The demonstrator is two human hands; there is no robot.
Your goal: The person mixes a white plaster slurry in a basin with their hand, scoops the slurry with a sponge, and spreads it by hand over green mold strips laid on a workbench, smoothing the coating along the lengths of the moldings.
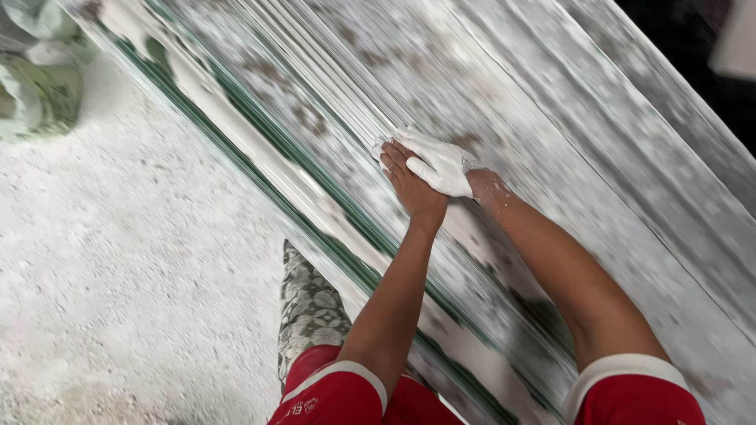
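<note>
Glass sheets (504, 102), stacked and leaning with green edges showing, run from 11 o'clock to 5 o'clock across the view, dusted white. Both hands lie at the centre on the top sheet: the left hand (411, 182) flat with fingers stretched out, the right hand (441, 164), coated in white powder, laid over it. Sacks (35, 79) sit at 10 o'clock on the powdery floor (134, 283)
</note>
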